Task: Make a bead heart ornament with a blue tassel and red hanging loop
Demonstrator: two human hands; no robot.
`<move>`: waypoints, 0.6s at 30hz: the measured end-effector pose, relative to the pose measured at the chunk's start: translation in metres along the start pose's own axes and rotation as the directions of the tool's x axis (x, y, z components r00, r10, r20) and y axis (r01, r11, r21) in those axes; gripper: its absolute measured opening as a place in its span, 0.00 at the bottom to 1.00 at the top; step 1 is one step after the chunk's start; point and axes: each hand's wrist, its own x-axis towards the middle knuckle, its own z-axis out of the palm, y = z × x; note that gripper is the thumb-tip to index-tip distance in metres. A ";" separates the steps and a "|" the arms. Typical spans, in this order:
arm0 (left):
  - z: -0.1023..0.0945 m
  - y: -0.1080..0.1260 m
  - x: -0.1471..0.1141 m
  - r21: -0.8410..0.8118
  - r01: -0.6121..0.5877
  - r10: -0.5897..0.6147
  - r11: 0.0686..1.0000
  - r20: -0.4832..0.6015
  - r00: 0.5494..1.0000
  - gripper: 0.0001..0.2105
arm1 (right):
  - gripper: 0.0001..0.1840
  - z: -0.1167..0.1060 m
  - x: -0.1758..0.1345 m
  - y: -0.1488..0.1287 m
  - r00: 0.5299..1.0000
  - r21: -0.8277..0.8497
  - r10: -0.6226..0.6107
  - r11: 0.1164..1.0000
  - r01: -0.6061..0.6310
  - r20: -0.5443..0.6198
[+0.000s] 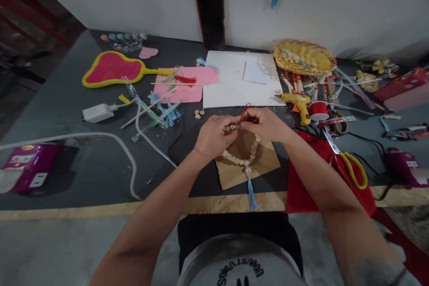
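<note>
A loop of small cream flower-shaped beads [234, 159] lies over a brown cardboard sheet [231, 178], and a light-blue tassel [252, 194] hangs from its lower end past the table edge. At the loop's upper left, my left hand [216, 136] is closed, fingertips pinching the beaded strand. My right hand [263, 124] is closed close beside it, its fingertips at a thin dark-red cord [246, 111] that loops up between the hands. Exactly how the cord runs under the fingers is hidden.
Beyond the hands lie white paper [228, 85], loose beads [199, 114] and a pink sheet [191, 93]. A yellow glue gun [300, 105], red thread spool [318, 111], yellow-handled scissors [351, 170] and wicker basket [303, 56] are right. A white cable [132, 161] crosses the left; a phone [210, 15] leans behind.
</note>
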 end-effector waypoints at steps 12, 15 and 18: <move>0.000 -0.005 -0.001 -0.027 -0.063 0.063 0.998 -0.005 0.998 0.10 | 0.29 -0.008 0.000 0.000 0.999 0.143 0.050 0.989 -0.047 -0.012; 0.000 -0.007 -0.001 -0.048 -0.112 0.111 0.993 -0.036 0.993 0.08 | 0.31 -0.011 0.003 0.007 0.991 0.246 0.101 0.966 -0.078 -0.084; -0.001 -0.007 0.000 -0.049 -0.139 0.136 0.989 -0.047 0.990 0.08 | 0.32 -0.015 0.004 0.010 0.968 0.353 0.188 0.928 -0.119 -0.168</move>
